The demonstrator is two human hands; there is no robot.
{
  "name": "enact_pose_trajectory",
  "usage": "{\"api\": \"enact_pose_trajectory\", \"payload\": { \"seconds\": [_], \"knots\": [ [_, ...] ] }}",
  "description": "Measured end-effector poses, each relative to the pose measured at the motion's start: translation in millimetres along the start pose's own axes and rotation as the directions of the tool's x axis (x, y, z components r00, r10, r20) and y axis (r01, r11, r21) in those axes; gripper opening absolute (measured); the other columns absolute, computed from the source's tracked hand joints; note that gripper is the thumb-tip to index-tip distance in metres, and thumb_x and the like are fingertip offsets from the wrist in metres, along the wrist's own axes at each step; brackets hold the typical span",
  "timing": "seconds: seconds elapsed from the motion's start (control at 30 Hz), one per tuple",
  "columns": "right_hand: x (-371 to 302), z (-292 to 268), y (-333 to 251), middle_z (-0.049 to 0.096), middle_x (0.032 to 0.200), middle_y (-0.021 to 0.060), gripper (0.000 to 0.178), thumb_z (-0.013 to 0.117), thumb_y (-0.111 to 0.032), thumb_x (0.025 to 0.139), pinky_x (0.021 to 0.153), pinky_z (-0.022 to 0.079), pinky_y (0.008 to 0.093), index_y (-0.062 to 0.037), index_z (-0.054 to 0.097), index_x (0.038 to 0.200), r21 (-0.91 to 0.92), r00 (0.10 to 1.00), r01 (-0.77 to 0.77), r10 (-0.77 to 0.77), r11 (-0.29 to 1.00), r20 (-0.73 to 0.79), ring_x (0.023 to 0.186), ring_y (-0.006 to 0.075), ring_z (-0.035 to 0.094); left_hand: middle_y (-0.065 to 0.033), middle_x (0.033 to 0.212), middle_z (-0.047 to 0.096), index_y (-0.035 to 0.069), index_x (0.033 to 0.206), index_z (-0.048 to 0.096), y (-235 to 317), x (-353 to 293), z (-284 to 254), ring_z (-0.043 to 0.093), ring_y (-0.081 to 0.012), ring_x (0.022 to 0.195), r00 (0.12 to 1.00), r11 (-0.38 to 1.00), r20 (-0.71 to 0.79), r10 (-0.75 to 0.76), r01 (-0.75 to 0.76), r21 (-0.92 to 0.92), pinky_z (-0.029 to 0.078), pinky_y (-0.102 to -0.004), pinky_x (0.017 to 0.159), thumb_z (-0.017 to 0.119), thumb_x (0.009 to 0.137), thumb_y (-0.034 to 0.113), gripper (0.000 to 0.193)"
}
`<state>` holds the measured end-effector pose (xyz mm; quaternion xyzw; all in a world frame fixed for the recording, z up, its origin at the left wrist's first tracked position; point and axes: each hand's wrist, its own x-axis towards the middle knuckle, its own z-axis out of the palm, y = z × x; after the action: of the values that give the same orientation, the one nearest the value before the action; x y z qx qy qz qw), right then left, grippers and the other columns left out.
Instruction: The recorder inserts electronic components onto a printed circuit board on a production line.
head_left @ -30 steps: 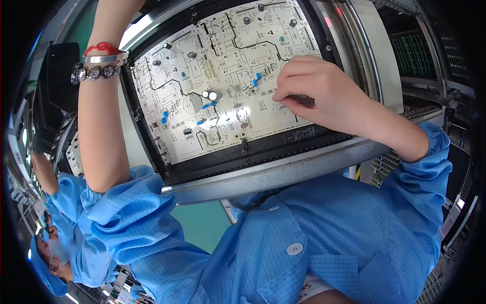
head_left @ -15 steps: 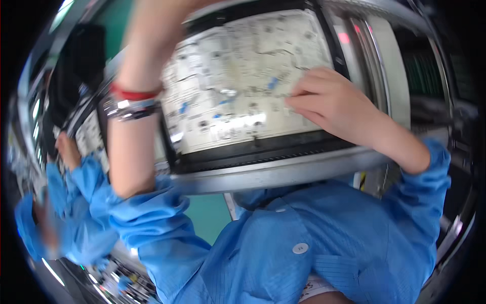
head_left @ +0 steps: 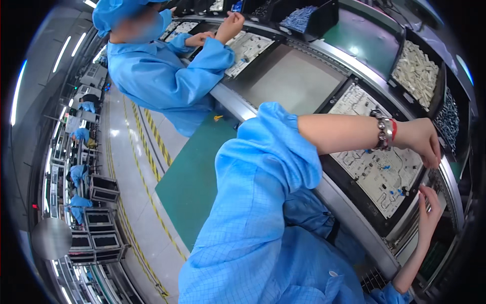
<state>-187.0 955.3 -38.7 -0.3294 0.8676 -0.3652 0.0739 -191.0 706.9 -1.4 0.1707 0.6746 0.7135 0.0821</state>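
A white circuit board [head_left: 349, 164] with small black and blue parts lies in a black frame on the metal rail line before me. My left hand [head_left: 424, 141], with a red band and bracelets at its wrist, reaches across the board. Its fingers point down, pinched together, just beyond the board's far right edge; anything between them is too small to make out. By the board's near right corner is my right hand [head_left: 429, 205], fingers bent close together next to a dark and blue component [head_left: 403, 191]. What its fingertips hold, if anything, does not show.
Behind the rail stand black bins of white connectors [head_left: 416, 71], dark small parts [head_left: 446, 119] and blue parts [head_left: 299, 19]. A grey plate [head_left: 296, 78] lies left of my board. Farther left, a co-worker in blue [head_left: 162, 76] has hands over another board [head_left: 248, 50].
The view has swung left, bringing the co-worker and aisle into sight. My left hand has moved from the board's far left to its right side; my right hand is now at the near right corner.
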Motion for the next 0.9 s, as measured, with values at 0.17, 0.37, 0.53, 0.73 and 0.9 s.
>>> {"api": "enact_pose_trajectory", "payload": {
  "seconds": [0.17,0.37,0.53,0.73,0.9],
  "knots": [
    [-1.8,-16.6,7.0,0.061,0.098,0.0111,0.015,0.055,-0.006,0.087,0.089,0.039,0.0277,0.0047,0.059,0.096,-0.021,0.998,0.018,-0.019,1.0,-0.056,0.097,0.0206,0.056,-0.0117,0.078,0.068,-0.005,0.081,0.069,-6.0,1.2,19.5,0.065,-0.0138,0.073,0.995,0.978,0.021,-0.102,0.104,-0.183,0.052,-0.0206,0.069,0.069,0.07,0.0,0.013],
    [-0.3,-25.3,26.9,0.062,0.093,0.0107,0.016,0.055,-0.008,0.088,0.085,0.04,0.0257,0.0049,0.059,0.094,0.005,0.995,-0.006,0.006,1.0,-0.102,0.091,0.017,0.057,-0.0081,0.078,0.069,0.001,0.081,0.071,-18.1,-5.4,29.6,0.063,-0.0111,0.074,0.994,0.992,-0.02,-0.106,0.108,0.068,0.048,-0.0219,0.069,0.069,0.067,0.007,0.016],
    [-6.9,-29.8,33.9,0.062,0.092,0.0118,0.014,0.054,-0.007,0.087,0.083,0.042,0.0271,0.0042,0.06,0.094,-0.074,0.995,-0.003,-0.004,0.997,-0.101,0.089,0.0191,0.058,-0.0082,0.077,0.069,0.003,0.081,0.072,-20.8,-8.7,35.5,0.063,-0.011,0.072,0.997,0.973,-0.021,-0.077,0.08,0.218,0.048,-0.0209,0.066,0.068,0.068,0.01,0.015],
    [-7.0,-22.6,25.1,0.062,0.09,0.0115,0.012,0.055,-0.004,0.085,0.08,0.043,0.0275,0.0032,0.062,0.091,0.003,0.988,0.058,-0.057,0.998,-0.141,0.088,0.0213,0.06,-0.0058,0.081,0.066,0.005,0.092,0.067,-31.0,-20.8,33.0,0.061,-0.0094,0.063,0.997,0.915,-0.077,0.005,0.027,0.403,0.048,-0.0239,0.056,0.068,0.067,0.007,0.026],
    [-1.3,-21.1,27.5,0.063,0.085,0.0098,0.011,0.059,-0.006,0.082,0.073,0.045,0.0302,0.0004,0.063,0.089,-0.054,0.963,0.191,-0.198,0.98,-0.182,0.081,0.0233,0.059,-0.0033,0.088,0.065,0.007,0.092,0.061,-26.8,-36.4,31.9,0.061,-0.0125,0.062,0.993,0.695,-0.112,-0.027,0.099,0.712,0.047,-0.0258,0.057,0.069,0.068,0.002,0.025]
  ]
}}
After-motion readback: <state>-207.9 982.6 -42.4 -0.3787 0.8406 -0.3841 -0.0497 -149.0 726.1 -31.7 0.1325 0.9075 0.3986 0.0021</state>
